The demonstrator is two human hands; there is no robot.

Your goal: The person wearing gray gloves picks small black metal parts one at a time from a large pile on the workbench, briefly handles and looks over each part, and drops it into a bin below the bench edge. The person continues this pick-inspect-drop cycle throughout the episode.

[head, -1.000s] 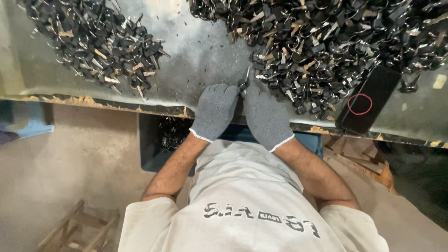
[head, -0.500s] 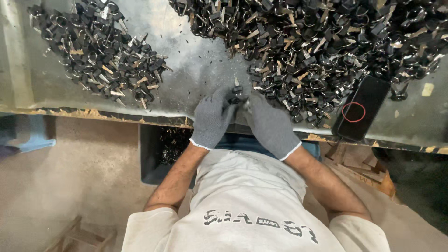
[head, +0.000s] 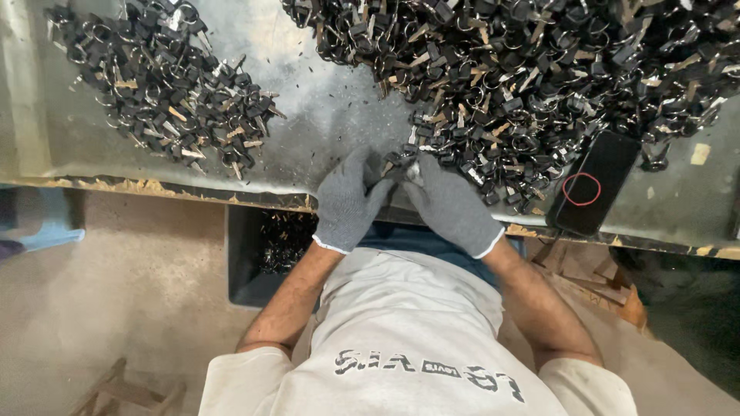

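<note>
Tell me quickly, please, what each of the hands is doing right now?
Left hand: curled shut on a small metal key piece, shared with the other hand.
Right hand: closed on the same piece, at the big pile's edge.

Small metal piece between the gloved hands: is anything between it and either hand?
Nothing visible. The left hand and right hand both close on the small metal piece at the big pile's edge.

Workshop corner with a worn metal desk
The grey desk (head: 331,115) has a chipped front edge; below lie a dusty concrete floor (head: 116,293), a dark bin (head: 247,262) and wooden scraps (head: 116,389)
</note>
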